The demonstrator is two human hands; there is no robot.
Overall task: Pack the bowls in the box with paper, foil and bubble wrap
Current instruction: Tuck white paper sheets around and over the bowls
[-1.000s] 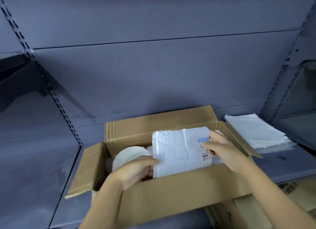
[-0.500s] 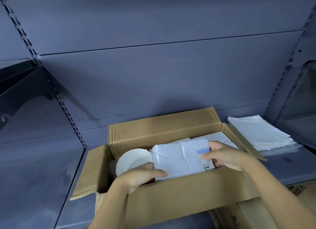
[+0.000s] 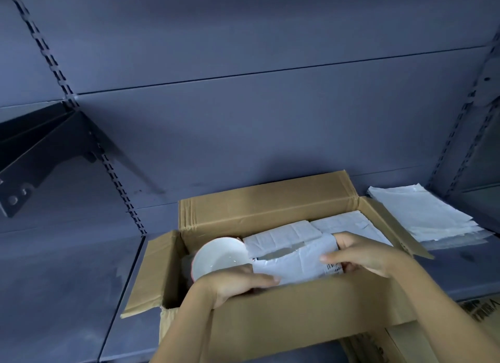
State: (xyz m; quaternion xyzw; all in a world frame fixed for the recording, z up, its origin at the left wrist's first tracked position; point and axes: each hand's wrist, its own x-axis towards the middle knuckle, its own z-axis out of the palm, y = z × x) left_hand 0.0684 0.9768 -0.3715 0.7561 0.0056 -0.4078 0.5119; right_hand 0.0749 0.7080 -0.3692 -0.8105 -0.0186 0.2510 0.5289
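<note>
A white padded packet (image 3: 295, 262) was gripped by both the left hand (image 3: 238, 281) and right hand (image 3: 362, 257) inside the box (image 3: 297, 316); one bowl (image 3: 219, 257) was left unwrapped, so roughly halfway.

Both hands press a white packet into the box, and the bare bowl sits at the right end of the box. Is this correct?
Not quite. The head view shows the bowl at the left end of the box, not the right. Both hands, left and right, do hold the white packet.

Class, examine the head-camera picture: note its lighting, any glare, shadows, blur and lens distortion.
Head view: dim, bluish light; a small glint inside the white bowl; a bracket shadow falls across the back panel; slotted uprights bow from wide-angle distortion; left hand and right hand look slightly soft.
</note>
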